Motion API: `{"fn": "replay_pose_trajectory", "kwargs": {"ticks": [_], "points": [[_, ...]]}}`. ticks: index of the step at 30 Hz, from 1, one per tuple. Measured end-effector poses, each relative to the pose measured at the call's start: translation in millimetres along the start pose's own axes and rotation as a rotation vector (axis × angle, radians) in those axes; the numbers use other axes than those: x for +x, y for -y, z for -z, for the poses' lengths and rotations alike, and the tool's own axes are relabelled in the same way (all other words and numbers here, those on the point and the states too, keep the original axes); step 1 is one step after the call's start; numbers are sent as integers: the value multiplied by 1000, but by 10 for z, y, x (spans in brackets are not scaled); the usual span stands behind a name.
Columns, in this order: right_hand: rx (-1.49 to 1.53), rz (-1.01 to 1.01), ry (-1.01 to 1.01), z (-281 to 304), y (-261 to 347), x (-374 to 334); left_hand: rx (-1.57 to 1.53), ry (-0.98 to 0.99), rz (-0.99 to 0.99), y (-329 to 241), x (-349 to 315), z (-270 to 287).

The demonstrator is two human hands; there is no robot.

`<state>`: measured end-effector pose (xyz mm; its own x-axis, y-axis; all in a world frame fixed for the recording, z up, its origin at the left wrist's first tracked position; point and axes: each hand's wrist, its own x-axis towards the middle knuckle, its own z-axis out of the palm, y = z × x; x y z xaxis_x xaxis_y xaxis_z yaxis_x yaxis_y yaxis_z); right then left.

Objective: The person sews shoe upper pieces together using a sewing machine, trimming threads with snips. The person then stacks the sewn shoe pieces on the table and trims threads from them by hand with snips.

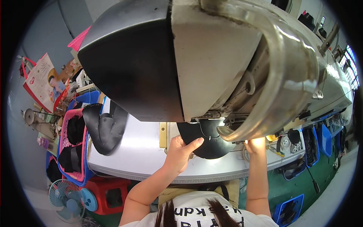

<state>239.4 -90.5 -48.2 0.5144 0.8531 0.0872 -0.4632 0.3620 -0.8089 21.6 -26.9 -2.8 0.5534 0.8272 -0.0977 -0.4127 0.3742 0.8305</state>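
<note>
A large sewing machine head (211,56), black on the left and grey-white on the right, fills the upper view. Under it lies a black curved fabric piece (206,138) on the grey work table (140,151). My left hand (181,149) rests flat on the left edge of that piece, fingers spread, thumb pointing toward the needle area. At the right side of the piece, brightly lit by the machine lamp, is my right hand (256,145); the machine's shiny metal guard (280,75) partly hides its fingers.
A stack of black cut pieces (104,126) lies at the table's left. A pink basket (73,143) with black pieces stands beside it, above a red stool (107,193) and a small fan (64,193). Blue bins (321,138) line the right.
</note>
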Motion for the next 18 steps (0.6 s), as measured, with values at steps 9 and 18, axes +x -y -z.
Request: {"fn": "replay_pose_trajectory", "kwargs": {"ticks": [9,18], "points": [[-97,0,12,23,-27,37,2,-67,40,-57,50,-31],[-43,2,65,67,-27,-9,106,-87,77,-69,58,-6]]}}
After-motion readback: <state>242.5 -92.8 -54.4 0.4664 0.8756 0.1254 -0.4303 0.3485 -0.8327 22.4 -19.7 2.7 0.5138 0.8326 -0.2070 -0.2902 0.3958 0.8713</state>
